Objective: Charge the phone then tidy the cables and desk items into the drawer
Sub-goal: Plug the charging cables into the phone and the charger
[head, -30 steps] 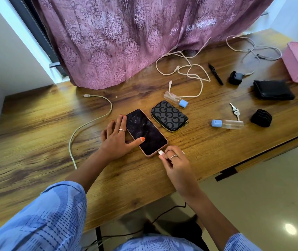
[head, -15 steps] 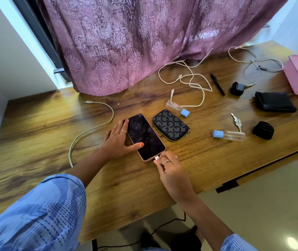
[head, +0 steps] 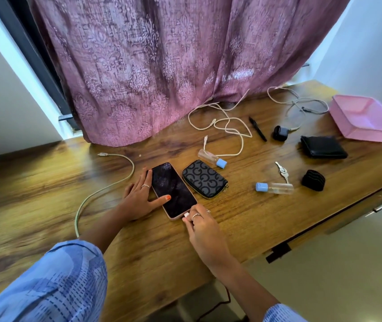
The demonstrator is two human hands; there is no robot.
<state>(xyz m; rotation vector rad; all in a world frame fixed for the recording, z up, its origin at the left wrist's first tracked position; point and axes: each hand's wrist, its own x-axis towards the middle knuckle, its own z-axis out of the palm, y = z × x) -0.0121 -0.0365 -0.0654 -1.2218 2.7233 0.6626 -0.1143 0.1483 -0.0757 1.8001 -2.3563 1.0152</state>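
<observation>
Wooden desk (head: 46,194), grain finish. Lying on it: phone (head: 173,190), patterned zip pouch (head: 205,178), two blue-capped bottles (head: 212,158) (head: 274,188), keys (head: 282,171), black wallet (head: 323,147), pen (head: 257,129), pink tray (head: 364,123), loose cables (head: 229,126).

1. Desk (head: 46,196): wood-grain top, warm brown with a soft sheen, running left to right.
2. Curtain (head: 162,66): mauve, damask-patterned, hanging in folds, its hem resting on the desk's back edge.
3. Window frame (head: 34,54): dark, slanting behind the curtain's left side.
4. Walls (head: 371,43): plain white, brightly daylit.
5. Floor (head: 348,275): pale, glossy.
</observation>
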